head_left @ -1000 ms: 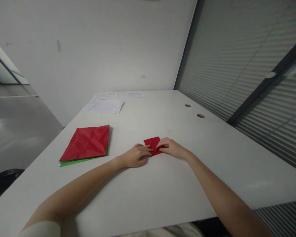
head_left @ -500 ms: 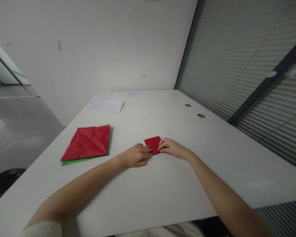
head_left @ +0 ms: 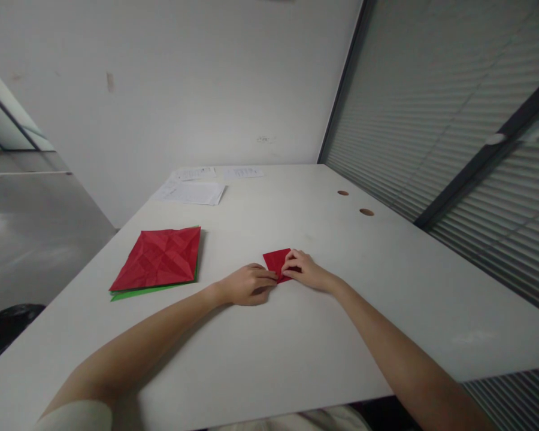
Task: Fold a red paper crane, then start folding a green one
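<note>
A small folded piece of red paper lies on the white table in front of me. My left hand is closed at its left lower corner, with the fingertips on the paper and the other fingers curled under. From the right, my right hand reaches over the paper, its thumb and fingers drawn together on the right part near the lower edge. Both hands hide portions of the paper, and the exact pinch is too small to make out.
To the left lies a creased red sheet on top of green paper. White printed papers rest at the far left of the table. Two round holes sit near the right edge by window blinds. A black bag is at lower left.
My right hand has shifted slightly left over the red paper, closer to my left fingertips. The left fingers have drawn closer together at the corner.
</note>
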Motion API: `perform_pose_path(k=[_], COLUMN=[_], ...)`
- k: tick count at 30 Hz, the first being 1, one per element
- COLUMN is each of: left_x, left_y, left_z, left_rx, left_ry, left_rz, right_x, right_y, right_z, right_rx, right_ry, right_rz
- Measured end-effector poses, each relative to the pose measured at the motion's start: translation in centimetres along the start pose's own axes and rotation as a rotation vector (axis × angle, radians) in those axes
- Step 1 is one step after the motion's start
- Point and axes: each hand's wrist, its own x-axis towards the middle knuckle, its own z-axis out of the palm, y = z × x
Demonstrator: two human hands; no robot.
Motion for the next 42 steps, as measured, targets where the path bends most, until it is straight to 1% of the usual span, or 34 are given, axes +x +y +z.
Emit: perform_pose_path(k=[8,13,17,21,25,28,37,42], left_x=[0.0,-0.1,-0.1,0.0,0.1,0.1,0.1,0.1], left_y=[0.0,-0.5,-0.6,-0.7,-1.2,-1.4,-1.5,-1.4], left_z=[0.1,0.4,0.5,0.7,0.9,1.0,0.9,0.8], left_rx=[-0.023,-0.060,-0.048,-0.068,-0.195,-0.248,-0.150,-0.048], left_ry=[0.013,0.025,0.022,0.072,0.150,0.161,0.121,0.092], left_rz=[-0.061,-0.058,-0.038,-0.026,-0.087,-0.103,-0.063,-0.027], right_x=[-0.1,0.0,0.1,0.1,0.1,0.1,-0.1,0.0], right_y=[0.1,-0.1,0.0,-0.3,-1.0,-1.3,-1.2,-1.3], right_z=[0.4,0.9,1.4,1.6,1.6,1.4,1.1,1.5], right_rx=[0.022,0.011,-0.010,-0.046,-0.050,-0.038,0.012,-0.005], right_ry=[0.004,0.022,0.044,0.049,0.034,0.025,0.004,0.030], right_rz=[0.017,0.056,0.078,0.104,0.122,0.140,0.121,0.158])
